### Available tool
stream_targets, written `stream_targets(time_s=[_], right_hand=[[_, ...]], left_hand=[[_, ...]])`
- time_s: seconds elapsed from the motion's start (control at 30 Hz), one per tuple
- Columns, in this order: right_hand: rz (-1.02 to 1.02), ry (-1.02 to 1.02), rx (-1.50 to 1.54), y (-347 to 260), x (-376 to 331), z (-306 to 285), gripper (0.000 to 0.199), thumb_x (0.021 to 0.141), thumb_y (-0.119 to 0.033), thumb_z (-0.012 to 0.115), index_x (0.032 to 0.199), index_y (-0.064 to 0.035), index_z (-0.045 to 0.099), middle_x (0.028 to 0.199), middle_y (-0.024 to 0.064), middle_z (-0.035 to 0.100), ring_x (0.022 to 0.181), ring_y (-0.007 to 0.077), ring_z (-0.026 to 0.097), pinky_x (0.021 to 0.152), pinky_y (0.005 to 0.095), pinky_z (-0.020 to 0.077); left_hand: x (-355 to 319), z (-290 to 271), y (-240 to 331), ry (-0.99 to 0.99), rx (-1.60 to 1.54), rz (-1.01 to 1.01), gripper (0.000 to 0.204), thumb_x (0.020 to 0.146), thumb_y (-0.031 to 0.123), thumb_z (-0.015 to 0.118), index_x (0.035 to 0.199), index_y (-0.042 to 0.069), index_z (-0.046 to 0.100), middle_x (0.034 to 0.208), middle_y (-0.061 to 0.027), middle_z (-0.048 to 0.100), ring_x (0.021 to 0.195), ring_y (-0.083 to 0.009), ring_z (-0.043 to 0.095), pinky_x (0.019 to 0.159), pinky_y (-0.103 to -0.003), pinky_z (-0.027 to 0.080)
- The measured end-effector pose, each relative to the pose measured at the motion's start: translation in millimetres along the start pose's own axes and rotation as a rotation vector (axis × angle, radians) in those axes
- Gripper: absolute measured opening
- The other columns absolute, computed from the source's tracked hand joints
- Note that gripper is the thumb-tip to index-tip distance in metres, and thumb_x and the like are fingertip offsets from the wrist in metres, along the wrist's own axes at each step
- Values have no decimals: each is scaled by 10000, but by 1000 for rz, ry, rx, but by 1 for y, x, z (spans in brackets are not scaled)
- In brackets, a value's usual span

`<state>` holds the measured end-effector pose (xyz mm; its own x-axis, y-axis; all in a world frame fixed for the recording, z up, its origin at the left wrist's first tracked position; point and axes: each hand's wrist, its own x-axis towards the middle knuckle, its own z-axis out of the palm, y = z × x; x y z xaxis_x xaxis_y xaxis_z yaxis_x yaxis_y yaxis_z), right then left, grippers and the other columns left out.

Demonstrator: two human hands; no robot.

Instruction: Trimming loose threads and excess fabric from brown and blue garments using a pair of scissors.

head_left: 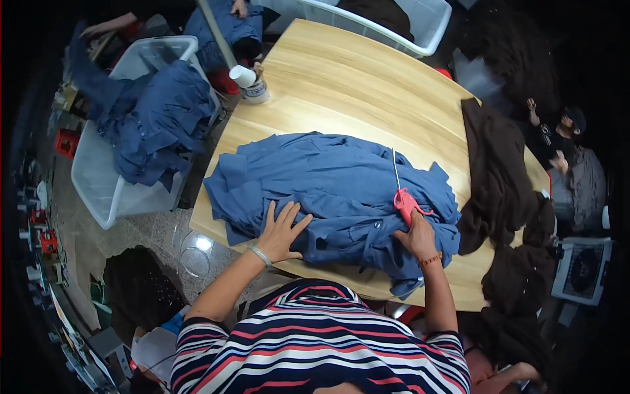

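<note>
A blue garment with buttons (321, 174) lies bunched across the wooden table (354, 72) in front of me. My left hand (281, 231) rests flat on its near left part, fingers spread, holding nothing. My right hand (418, 238) is closed round the pink handle of an air blow gun (407, 205) over the garment's right part. The gun's long thin metal nozzle points away from me. My palm and the lower end of the handle are partly hidden.
Dark brown cloth (492, 177) drapes over the table's right side. A container with a white cup (254, 88) stands at the far left edge by a pole. Left of the table is a white bin (98, 190) heaped with blue garments (161, 121). Other people work around.
</note>
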<state>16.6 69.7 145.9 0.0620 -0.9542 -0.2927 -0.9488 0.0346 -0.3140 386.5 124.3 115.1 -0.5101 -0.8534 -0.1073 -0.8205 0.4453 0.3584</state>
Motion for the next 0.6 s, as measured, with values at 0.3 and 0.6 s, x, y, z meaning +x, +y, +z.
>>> stream_targets(time_s=[0.3, 0.6], right_hand=[[-35, -46, 340, 11, 1, -38, 401, 702, -120, 739, 1078, -40, 627, 903, 215, 654, 872, 414, 617, 758, 409, 492], [-68, -30, 544, -5, 11, -48, 213, 742, -84, 723, 918, 3, 640, 832, 122, 657, 790, 177, 614, 755, 314, 484]], left_hand=[[2, 2, -31, 328, -451, 30, 214, 794, 29, 598, 1006, 35, 634, 974, -121, 630, 973, -294, 591, 881, -482, 419], [5, 30, 2, 332, -126, 158, 336, 660, 45, 661, 995, 63, 635, 936, -85, 612, 902, -258, 587, 861, -424, 405]])
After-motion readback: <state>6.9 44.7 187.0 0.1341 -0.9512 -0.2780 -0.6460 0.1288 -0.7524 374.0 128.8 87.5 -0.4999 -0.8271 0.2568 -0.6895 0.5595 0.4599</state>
